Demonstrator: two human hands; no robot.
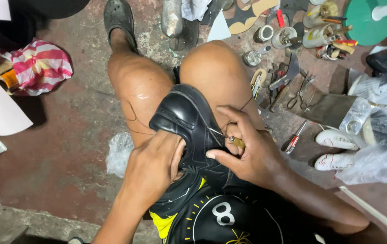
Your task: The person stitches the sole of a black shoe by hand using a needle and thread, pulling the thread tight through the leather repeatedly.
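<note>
Here both hands grip: left hand (155, 165) clamps black shoe (189, 117), right hand (247, 151) pinches awl (235, 142).

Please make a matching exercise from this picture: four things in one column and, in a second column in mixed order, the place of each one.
Things:
1. black shoe
2. awl
3. white shoes
4. striped bag

Places:
A. on the floor at far left
B. between the knees, under the left hand
C. on the floor at right, beside a clear plastic bag
D. in the right hand, tip against the black shoe

Pairs: 1-B, 2-D, 3-C, 4-A
</note>
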